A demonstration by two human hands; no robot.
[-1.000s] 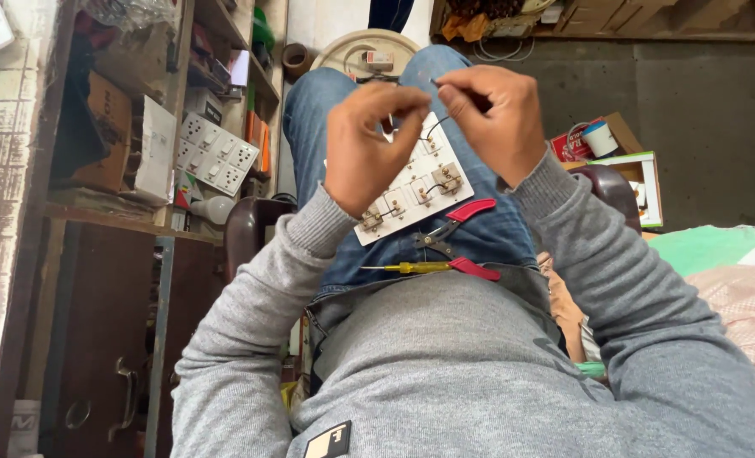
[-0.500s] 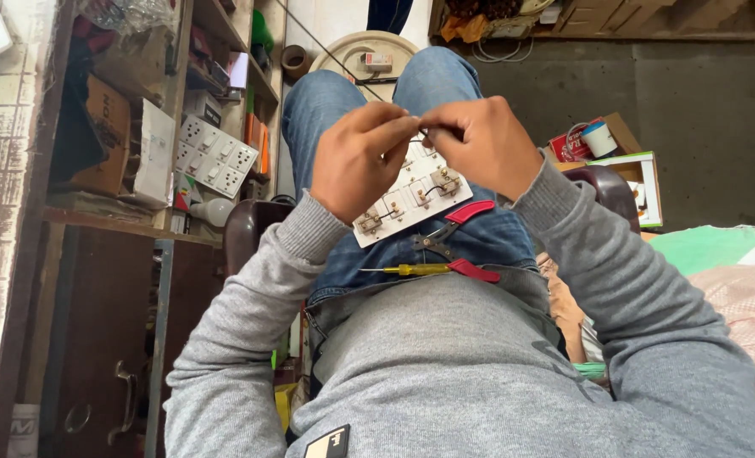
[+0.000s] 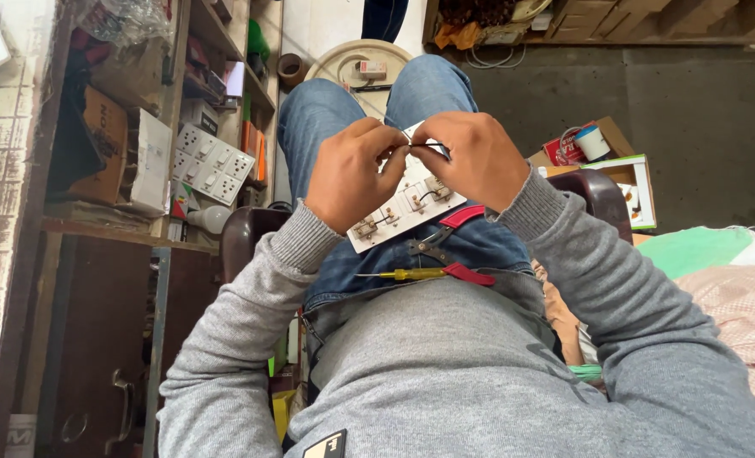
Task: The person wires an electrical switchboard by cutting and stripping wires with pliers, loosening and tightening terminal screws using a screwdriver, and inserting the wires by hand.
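**Both hands pinch a thin wire over a switch plate on the lap**

The left hand [image 3: 352,174] and the right hand [image 3: 470,157] meet above the person's denim-clad thighs, fingers curled tight, thumbs and forefingers pinching a thin dark wire [image 3: 428,146] between them. Just under the knuckles lies a flat white plastic switch plate [image 3: 407,203], back side up, showing small brassy terminals and short wire loops. Beside its lower edge rest red-handled pliers [image 3: 454,227] of dull metal, and on the grey knitted sweater lies a slim screwdriver [image 3: 420,274] with a translucent yellow shaft and red cap. Another white switch panel [image 3: 214,163] leans on the wooden shelf to the left.
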